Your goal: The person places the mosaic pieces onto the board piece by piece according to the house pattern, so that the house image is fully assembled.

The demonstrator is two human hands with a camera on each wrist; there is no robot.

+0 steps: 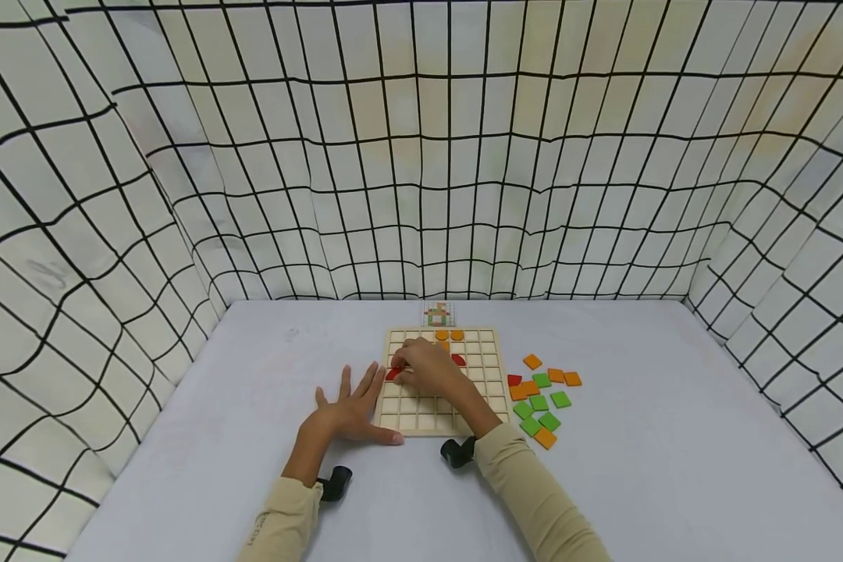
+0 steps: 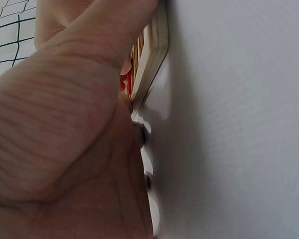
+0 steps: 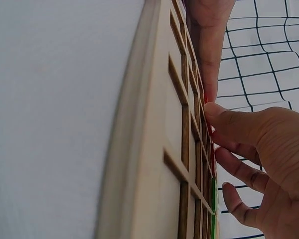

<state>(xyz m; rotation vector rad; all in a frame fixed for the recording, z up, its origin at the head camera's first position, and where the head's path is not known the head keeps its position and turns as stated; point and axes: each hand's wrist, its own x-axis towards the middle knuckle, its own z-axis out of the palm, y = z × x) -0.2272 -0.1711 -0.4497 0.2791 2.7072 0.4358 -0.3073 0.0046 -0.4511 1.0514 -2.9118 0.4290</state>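
A wooden grid board (image 1: 421, 425) lies on the white table. My left hand (image 1: 351, 414) is spread flat beside it, fingers along the left edge and thumb at the near left corner. Reaching over the board, my right hand (image 1: 428, 367) holds a red tile (image 1: 393, 375) between thumb and fingers at the left side of the grid. The right wrist view has the thumb and index fingertips (image 3: 215, 109) right at the red piece, low over the cells. Another red tile (image 1: 458, 360) and orange round tiles (image 1: 457, 335) sit in cells; the right hand hides part of the grid.
Loose green tiles (image 1: 560, 400) and orange tiles (image 1: 545, 438) are scattered right of the board, with a red one (image 1: 514, 380) near its edge. A small pattern card (image 1: 439, 314) lies behind the board. Black netting (image 1: 449, 187) over white cloth surrounds the table.
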